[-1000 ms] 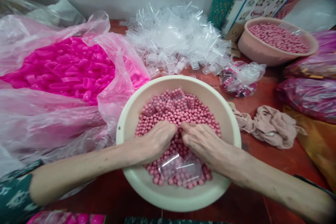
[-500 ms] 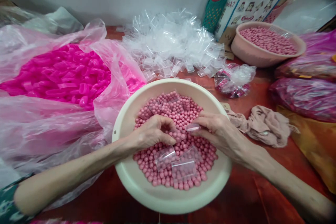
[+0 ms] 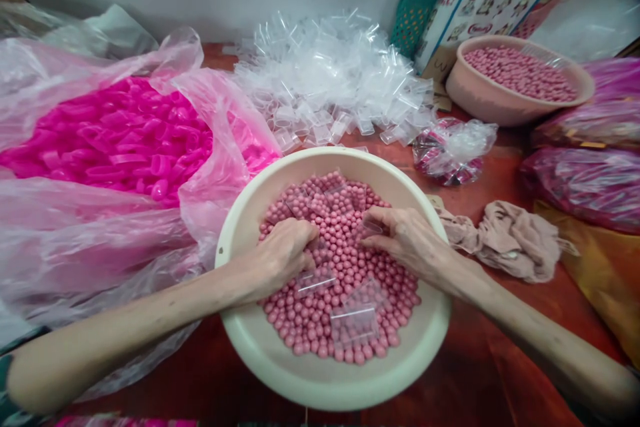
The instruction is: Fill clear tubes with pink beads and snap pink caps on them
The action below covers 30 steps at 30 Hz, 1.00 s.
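Observation:
A cream bowl (image 3: pixel 235 240) in front of me holds several small pink balls (image 3: pixel 340 213). Small clear plastic containers (image 3: pixel 354 321) filled with balls lie on top of them, near and far. My left hand (image 3: pixel 283 255) is curled knuckles-up with its fingers dug into the balls at the bowl's left; its fingertips are hidden. My right hand (image 3: pixel 407 237) rests on the balls at the right and pinches a small clear container (image 3: pixel 373 227) between thumb and fingers. The two hands are a short gap apart.
A big plastic bag of bright pink caps (image 3: pixel 115 140) lies at the left. A heap of empty clear containers (image 3: pixel 330 73) sits behind the bowl. A second bowl of pink balls (image 3: pixel 515 80), filled bags (image 3: pixel 590 180), a small bag (image 3: pixel 453 150) and a beige cloth (image 3: pixel 510 237) are at the right.
Both hands were pressed together in the balls, then lifted slightly with a clear container between them. Now they have parted: the left digs into the balls, the right holds the container lower.

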### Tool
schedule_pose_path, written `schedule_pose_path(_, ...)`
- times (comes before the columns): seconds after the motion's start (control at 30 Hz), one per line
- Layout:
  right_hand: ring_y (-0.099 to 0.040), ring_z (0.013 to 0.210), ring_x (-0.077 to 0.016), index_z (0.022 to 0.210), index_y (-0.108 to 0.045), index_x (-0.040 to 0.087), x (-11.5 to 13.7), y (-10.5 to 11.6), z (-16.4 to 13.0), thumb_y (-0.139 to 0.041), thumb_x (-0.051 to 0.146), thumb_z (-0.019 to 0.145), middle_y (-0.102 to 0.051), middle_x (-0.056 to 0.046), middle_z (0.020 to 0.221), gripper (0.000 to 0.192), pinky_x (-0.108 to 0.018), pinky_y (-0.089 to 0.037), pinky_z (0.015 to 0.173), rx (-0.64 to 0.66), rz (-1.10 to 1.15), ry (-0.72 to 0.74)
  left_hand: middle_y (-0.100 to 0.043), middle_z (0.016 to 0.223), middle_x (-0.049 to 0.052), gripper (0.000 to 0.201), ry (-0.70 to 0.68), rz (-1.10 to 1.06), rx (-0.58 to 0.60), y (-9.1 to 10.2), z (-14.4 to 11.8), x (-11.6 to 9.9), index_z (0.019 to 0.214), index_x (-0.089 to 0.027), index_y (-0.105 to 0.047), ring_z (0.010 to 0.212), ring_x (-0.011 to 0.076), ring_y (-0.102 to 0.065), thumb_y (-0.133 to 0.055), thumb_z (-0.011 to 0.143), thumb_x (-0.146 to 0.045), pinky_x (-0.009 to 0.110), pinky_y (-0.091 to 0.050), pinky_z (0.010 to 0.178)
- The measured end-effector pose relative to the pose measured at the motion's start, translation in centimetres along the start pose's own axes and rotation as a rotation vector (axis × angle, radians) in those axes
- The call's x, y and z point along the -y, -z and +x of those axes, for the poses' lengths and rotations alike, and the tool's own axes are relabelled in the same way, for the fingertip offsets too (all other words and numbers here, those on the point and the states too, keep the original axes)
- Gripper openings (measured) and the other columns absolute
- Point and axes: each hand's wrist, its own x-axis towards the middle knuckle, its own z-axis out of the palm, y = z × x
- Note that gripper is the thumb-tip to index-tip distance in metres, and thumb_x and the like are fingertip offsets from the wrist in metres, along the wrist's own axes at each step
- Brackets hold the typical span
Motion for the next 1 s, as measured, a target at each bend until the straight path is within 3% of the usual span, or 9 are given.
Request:
schedule_pose_path(0.2, -0.051, 0.063, -0.0124, 0.069, -0.056, 0.017, 0.0, 0.2, 0.1, -0.062, 0.022, 0.075, -0.057, 0.003, 0.066, 0.010, -0.024, -0.031, 0.058, 0.012, 0.055, -0.017, -0.044, 0.067, -0.002, 0.018, -0.009, -0.024, 0.005, -0.6, 0.4, 0.5, 0.068, -0.019, -0.034, 0.063, 0.0147, -0.040, -0.049, 0.071, -0.012, 0.029, -0.025, 0.060)
schedule_pose_path(0.37, -0.049, 0.061, -0.0128, 0.073, -0.055, 0.018, 0.2, 0.6, -0.1, -0.061, 0.019, 0.075, -0.056, 0.002, 0.065, 0.006, -0.025, -0.029, 0.057, 0.028, -0.094, -0.018, -0.044, 0.065, -0.003, 0.018, -0.011, -0.048, 0.007, -0.6, 0.4, 0.6, 0.067, -0.019, -0.035, 0.062, 0.0142, -0.039, -0.051, 0.069, -0.011, 0.028, -0.025, 0.060)
schedule_pose_path(0.47, -0.047, 0.066, -0.0155, 0.068, -0.050, 0.018, -0.2, 0.6, -1.1, -0.053, 0.015, 0.080, -0.053, -0.001, 0.068, 0.012, -0.027, -0.030, 0.060, 0.020, -0.283, 0.083, -0.044, 0.063, -0.003, 0.017, 0.007, -0.079, 0.003, -0.4, 0.5, 0.2, 0.066, -0.019, -0.037, 0.060, 0.0136, -0.039, -0.050, 0.068, -0.009, 0.028, -0.024, 0.059)
schedule_pose_path(0.6, -0.046, 0.080, -0.0205, 0.076, -0.052, 0.018, -1.4, -0.4, -2.2, -0.039, 0.011, 0.085, -0.053, -0.007, 0.084, 0.017, -0.033, -0.034, 0.071, -0.046, -0.413, 0.233, -0.045, 0.060, -0.003, 0.016, 0.069, -0.143, 0.004, -0.5, 0.9, -0.4, 0.060, -0.018, -0.042, 0.059, 0.0135, -0.041, -0.056, 0.064, -0.013, 0.027, -0.024, 0.056)
schedule_pose_path(0.8, -0.045, 0.069, -0.0160, 0.074, -0.055, 0.018, -2.4, -2.1, -1.2, -0.043, 0.010, 0.081, -0.054, -0.004, 0.078, 0.016, -0.029, -0.035, 0.066, 0.080, -0.211, 0.138, -0.046, 0.053, -0.004, 0.018, 0.167, -0.306, 0.018, -1.3, 1.8, -1.2, 0.052, -0.016, -0.047, 0.055, 0.0119, -0.042, -0.064, 0.059, -0.017, 0.025, -0.026, 0.051)
schedule_pose_path(1.0, -0.051, 0.064, -0.0138, 0.072, -0.064, 0.016, -1.5, -1.1, -0.2, -0.058, 0.014, 0.073, -0.059, -0.001, 0.068, 0.006, -0.026, -0.036, 0.061, 0.112, -0.082, 0.061, -0.052, 0.055, -0.004, 0.010, 0.248, -0.559, 0.087, -1.0, 1.7, -1.7, 0.064, -0.014, -0.057, 0.055, 0.0116, -0.049, -0.063, 0.057, -0.012, 0.022, -0.033, 0.048)
